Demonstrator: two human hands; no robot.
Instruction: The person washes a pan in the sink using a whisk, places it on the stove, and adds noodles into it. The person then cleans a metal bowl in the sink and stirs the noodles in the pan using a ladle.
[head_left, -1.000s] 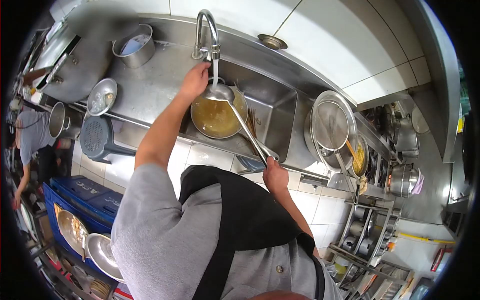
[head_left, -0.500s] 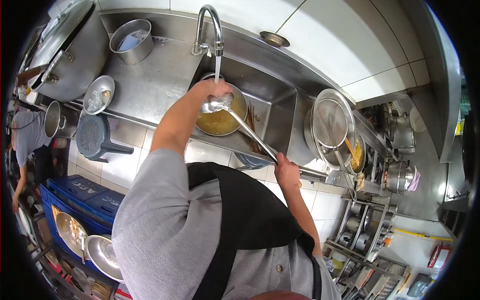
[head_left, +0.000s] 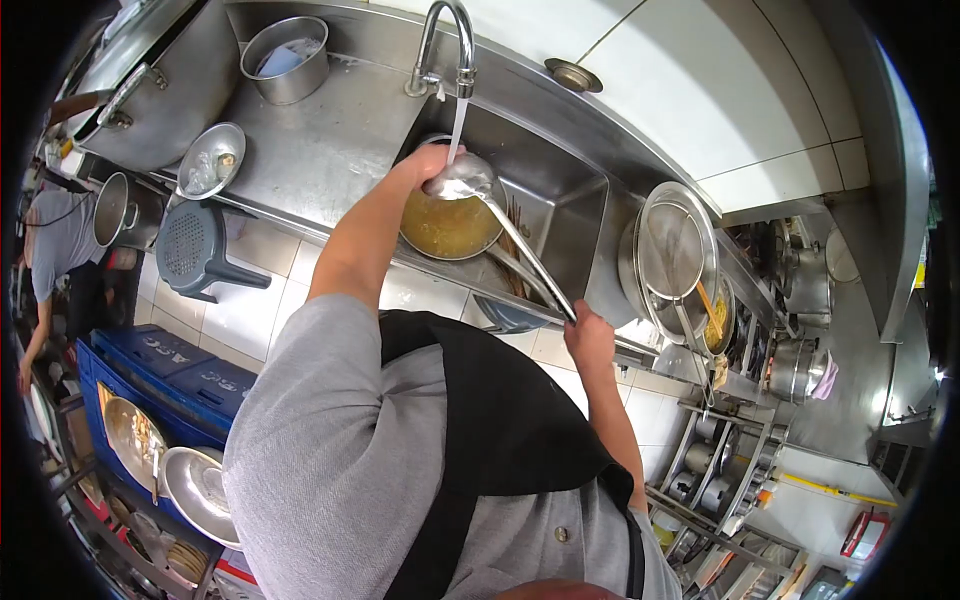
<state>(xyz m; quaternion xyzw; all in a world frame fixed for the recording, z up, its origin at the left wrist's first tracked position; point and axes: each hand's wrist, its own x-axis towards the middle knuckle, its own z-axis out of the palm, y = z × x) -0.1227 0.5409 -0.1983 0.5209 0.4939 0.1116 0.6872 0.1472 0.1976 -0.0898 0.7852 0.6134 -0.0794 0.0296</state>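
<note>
A metal ladle (head_left: pixel 470 178) is tilted over the sink (head_left: pixel 570 215), its bowl beneath a stream of water from the faucet (head_left: pixel 466 80). My right hand (head_left: pixel 590 338) is closed round the end of its long handle. My left hand (head_left: pixel 432 163) is at the left rim of the bowl, with the fingers partly hidden behind it. Under the ladle sits a round pan (head_left: pixel 450 232) of cloudy yellowish liquid, a metal handle reaching toward the lower right. Thin brown sticks (head_left: pixel 516 240) lie beside the pan in the sink.
Left on the counter are a round metal pot (head_left: pixel 285 88), a small bowl (head_left: pixel 225 170) and a large lidded pot (head_left: pixel 165 100). Strainers (head_left: pixel 672 248) rest in basins at the right. A grey stool (head_left: pixel 193 245) stands below; another person (head_left: pixel 62 240) is far left.
My left hand has shifted from over the ladle's bowl to its left rim, leaving more of the bowl showing. The whole view has shifted slightly.
</note>
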